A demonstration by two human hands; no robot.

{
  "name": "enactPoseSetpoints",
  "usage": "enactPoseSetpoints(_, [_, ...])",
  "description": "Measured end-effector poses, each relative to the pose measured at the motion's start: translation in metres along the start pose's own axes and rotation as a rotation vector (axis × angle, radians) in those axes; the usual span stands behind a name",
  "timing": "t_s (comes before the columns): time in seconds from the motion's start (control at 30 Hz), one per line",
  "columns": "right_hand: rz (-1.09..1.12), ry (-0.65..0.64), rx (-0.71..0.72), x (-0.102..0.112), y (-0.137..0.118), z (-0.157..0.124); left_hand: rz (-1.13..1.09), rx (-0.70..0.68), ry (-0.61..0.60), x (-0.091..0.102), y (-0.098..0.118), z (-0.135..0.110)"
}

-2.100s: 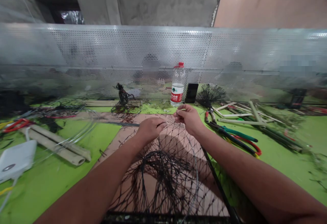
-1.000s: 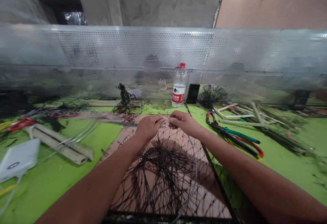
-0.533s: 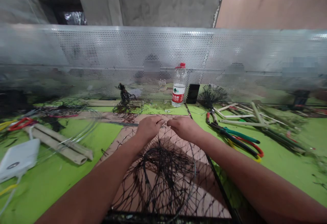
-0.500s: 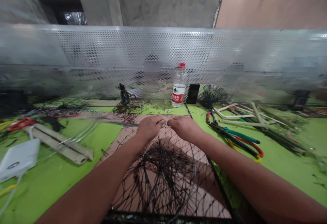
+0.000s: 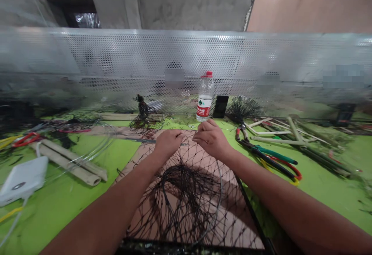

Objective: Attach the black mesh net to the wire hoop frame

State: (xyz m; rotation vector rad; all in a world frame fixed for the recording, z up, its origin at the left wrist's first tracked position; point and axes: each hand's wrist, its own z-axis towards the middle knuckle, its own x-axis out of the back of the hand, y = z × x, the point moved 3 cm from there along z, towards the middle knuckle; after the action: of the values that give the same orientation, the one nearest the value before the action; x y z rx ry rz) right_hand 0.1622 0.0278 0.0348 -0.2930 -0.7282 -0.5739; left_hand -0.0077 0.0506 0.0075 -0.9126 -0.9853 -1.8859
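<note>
A black knotted net [image 5: 186,181] lies gathered over a pinkish-brown board [image 5: 247,228] in front of me, its strands fanning out towards both hands. My left hand [image 5: 169,143] is closed at the net's far edge, thumb and forefinger pressed together on it. Just to the right, my right hand [image 5: 211,138] pinches the same edge with curled fingers, a small gap from the left. A thin grey wire [image 5: 221,189] curves over the net's right side, up towards my right hand. What lies between the fingertips is mostly hidden.
Right of the board lie pliers [image 5: 270,154] with coloured handles and pale strips [image 5: 276,139]. A water bottle [image 5: 204,102] and a phone [image 5: 221,107] stand by the perforated metal screen [image 5: 139,53]. At left are bamboo pieces [image 5: 69,164], coiled clear line and a white power bank [image 5: 24,179].
My right hand has lifted slightly, and its fingers have curled in more. The left hand stays almost in place, still pinching. The view has shifted a little.
</note>
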Motion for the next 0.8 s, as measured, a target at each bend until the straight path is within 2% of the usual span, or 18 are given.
enactPoseSetpoints(0.17, [0.384,0.086,-0.106,0.012,-0.001,0.003,-0.085,-0.009,0.01,0.0,-0.007,0.003])
enactPoseSetpoints(0.33, [0.795,0.01,-0.363,0.022,-0.008,0.004,-0.092,0.036,0.013,0.001,-0.012,0.005])
enactPoseSetpoints(0.43, [0.948,0.119,-0.494,0.025,-0.004,0.006,-0.123,0.007,0.008,-0.001,-0.011,0.004])
enactPoseSetpoints(0.5, [0.976,0.248,-0.536,0.027,0.004,0.006,-0.144,-0.016,0.017,-0.003,-0.01,0.004])
enactPoseSetpoints(0.57, [0.96,0.298,-0.542,0.026,0.011,0.006,-0.164,-0.032,0.023,-0.004,-0.008,0.003])
enactPoseSetpoints(0.67, [0.895,0.192,-0.538,0.02,0.015,0.004,-0.187,-0.047,0.028,-0.004,-0.006,0.002])
enactPoseSetpoints(0.8, [0.722,0.043,-0.492,0.013,0.007,0.001,-0.193,-0.037,0.015,-0.002,-0.004,0.002])
